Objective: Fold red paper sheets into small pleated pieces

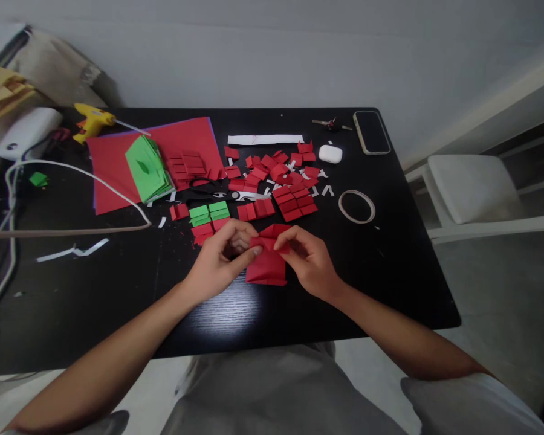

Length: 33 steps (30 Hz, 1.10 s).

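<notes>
A piece of red paper (267,266) with folds in it is held above the front part of the black table. My left hand (222,254) pinches its upper left side between thumb and fingers. On the upper right side, my right hand (306,257) grips the same paper, thumb and index finger pressed together. The paper's lower edge hangs toward me and looks folded over. Just beyond my hands lie small folded red pieces (294,202) and green folded pieces (209,212). Black-handled scissors (249,196) rest behind them.
A stack of green paper (147,169) lies on large red sheets (118,175) beside a yellow glue gun (93,122). White cables (81,166) loop across the left. A tape ring (356,206), white earbud case (330,153) and phone (372,132) are at the right.
</notes>
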Tool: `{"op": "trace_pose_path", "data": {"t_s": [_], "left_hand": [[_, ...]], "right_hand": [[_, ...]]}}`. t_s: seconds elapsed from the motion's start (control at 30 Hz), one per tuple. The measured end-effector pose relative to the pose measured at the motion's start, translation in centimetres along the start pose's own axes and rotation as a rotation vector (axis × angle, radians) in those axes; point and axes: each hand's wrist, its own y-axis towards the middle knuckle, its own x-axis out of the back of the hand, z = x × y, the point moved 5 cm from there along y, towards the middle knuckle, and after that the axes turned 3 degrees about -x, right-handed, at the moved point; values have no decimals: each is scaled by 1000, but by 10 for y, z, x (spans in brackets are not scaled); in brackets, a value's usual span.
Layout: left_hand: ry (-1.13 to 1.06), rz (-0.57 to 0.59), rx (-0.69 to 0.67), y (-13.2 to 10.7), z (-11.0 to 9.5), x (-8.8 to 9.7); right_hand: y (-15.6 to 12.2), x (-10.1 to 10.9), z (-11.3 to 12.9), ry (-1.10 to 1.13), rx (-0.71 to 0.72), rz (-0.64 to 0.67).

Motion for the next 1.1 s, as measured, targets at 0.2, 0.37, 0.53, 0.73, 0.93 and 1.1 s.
{"op": "trace_pose_path", "data": {"t_s": [0.2,0.37,0.53,0.73,0.93,1.1], "left_hand": [[-56,-13,101,1,3,3],[-56,-37,47,3,1,5],[-6,-32,-18,4,-8,5],[81,-22,-56,2,-16,9],[197,24,-207,1,-28,9],[329,78,-348,-3,-35,7]], "right_hand": [[1,-1,-4,71,-49,-14],[1,-3,-8,117,-86,19],[3,0,-6,94,-103,12],[4,2,-11,217,-214,31],[1,1,-15,326,-257,-1],[0,-2,-11,283,-217,-70]]}}
